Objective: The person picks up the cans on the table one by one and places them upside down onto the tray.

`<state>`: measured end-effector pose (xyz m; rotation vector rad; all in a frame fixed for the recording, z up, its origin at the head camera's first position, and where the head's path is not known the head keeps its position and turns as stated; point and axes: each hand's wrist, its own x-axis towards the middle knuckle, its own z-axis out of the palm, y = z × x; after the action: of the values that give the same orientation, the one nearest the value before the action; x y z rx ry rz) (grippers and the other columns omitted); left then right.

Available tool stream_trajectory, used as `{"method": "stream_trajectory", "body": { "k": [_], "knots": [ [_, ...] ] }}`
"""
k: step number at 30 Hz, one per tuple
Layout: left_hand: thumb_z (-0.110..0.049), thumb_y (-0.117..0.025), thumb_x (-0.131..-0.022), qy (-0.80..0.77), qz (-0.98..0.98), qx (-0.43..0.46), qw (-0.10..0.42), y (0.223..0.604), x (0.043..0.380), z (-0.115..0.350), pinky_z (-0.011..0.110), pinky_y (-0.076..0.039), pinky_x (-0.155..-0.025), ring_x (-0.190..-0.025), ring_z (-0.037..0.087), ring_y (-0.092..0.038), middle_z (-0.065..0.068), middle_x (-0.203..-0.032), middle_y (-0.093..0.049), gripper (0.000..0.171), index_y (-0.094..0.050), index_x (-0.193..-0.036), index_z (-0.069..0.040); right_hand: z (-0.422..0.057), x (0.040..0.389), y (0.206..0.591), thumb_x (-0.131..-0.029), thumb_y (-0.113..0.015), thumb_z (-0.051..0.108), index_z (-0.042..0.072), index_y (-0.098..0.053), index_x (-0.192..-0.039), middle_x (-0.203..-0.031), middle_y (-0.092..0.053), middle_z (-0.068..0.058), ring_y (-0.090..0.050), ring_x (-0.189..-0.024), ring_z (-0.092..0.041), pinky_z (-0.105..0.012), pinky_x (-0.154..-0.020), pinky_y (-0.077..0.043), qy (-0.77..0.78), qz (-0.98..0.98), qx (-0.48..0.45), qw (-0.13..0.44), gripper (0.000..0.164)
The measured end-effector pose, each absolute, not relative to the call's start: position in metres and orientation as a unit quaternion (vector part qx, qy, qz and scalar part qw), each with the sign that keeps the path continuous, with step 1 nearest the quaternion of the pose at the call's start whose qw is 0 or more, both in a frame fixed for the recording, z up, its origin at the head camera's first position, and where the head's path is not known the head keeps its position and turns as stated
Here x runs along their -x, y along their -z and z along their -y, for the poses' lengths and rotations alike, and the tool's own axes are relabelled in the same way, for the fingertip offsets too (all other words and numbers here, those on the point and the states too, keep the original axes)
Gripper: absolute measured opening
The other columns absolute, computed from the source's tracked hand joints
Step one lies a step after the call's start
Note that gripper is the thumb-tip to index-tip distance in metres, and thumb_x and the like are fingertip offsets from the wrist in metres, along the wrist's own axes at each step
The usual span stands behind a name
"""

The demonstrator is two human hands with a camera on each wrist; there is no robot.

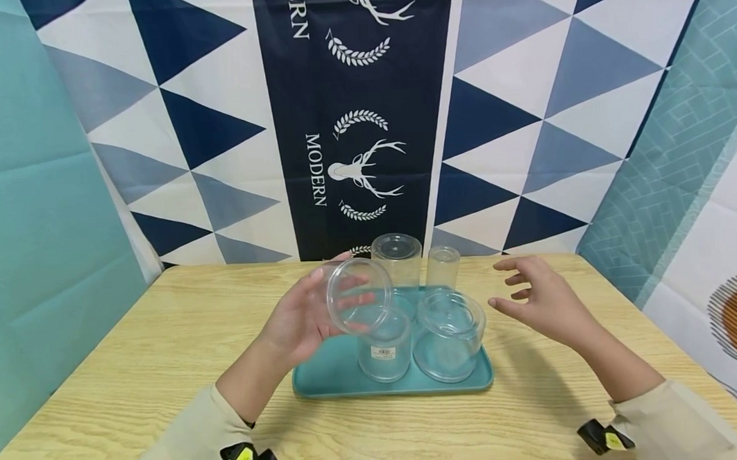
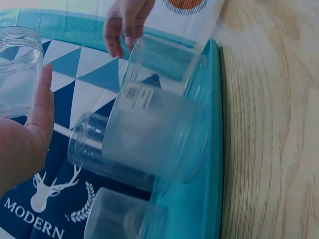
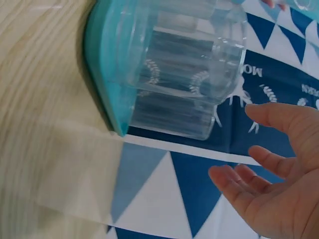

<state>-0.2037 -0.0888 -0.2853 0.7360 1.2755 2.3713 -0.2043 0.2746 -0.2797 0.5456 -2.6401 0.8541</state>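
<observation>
My left hand (image 1: pixel 304 317) grips a clear round plastic jar (image 1: pixel 359 296) above the tray, its fingers visible through the jar. In the left wrist view that jar (image 2: pixel 17 69) stands beside the thumb. Below it, a clear jar with a barcode label (image 1: pixel 384 358) sits on the teal tray (image 1: pixel 326 381). A wider clear jar (image 1: pixel 450 347) is on the tray's right side. To the right of the tray, my right hand (image 1: pixel 541 297) hovers with fingers loosely bent and nothing in it; the right wrist view shows this hand (image 3: pixel 279 179) apart from the jars.
Behind the front jars stand a tall clear jar (image 1: pixel 397 260) and a slimmer one (image 1: pixel 443 268). The wooden table (image 1: pixel 163 373) carries the tray. A patterned cloth (image 1: pixel 363 119) hangs along the table's back edge, with teal cloth (image 1: pixel 42 205) at the left.
</observation>
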Motion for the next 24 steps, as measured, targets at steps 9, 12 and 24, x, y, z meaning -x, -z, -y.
{"method": "stream_trajectory", "body": {
  "k": [9,12,24],
  "knots": [
    [-0.031,-0.038,-0.101,-0.829,-0.478,-0.247,0.149,0.287,0.206,0.106,0.057,-0.052,-0.085,-0.120,0.034,-0.057,0.011,-0.129,-0.057,0.041,-0.047,-0.140,-0.022,-0.272,0.219,0.296,-0.087,-0.072,0.014,-0.007,-0.051,-0.130,-0.128,-0.051,-0.027,-0.058,-0.109,-0.045,-0.048,-0.078,-0.057,-0.320,0.933,-0.147,0.079,0.053],
    [-0.027,-0.041,-0.101,-0.823,-0.489,-0.251,0.140,0.287,0.207,0.111,0.056,-0.053,-0.085,-0.121,0.035,-0.056,0.009,-0.128,-0.060,0.040,-0.049,-0.139,-0.021,-0.269,0.223,0.301,-0.086,-0.072,0.014,-0.008,-0.053,-0.128,-0.125,-0.053,-0.027,-0.059,-0.107,-0.044,-0.047,-0.078,-0.057,-0.320,0.935,-0.135,0.068,0.051],
    [-0.014,-0.050,-0.098,-0.785,-0.571,-0.234,0.049,0.283,0.208,0.132,0.050,-0.057,-0.078,-0.107,0.022,-0.064,-0.001,-0.123,-0.064,0.035,-0.063,-0.128,-0.025,-0.270,0.239,0.321,-0.085,-0.073,0.014,-0.012,-0.055,-0.122,-0.120,-0.056,-0.032,-0.061,-0.102,-0.044,-0.048,-0.081,-0.055,-0.319,0.942,-0.104,0.017,0.049]
  ]
}}
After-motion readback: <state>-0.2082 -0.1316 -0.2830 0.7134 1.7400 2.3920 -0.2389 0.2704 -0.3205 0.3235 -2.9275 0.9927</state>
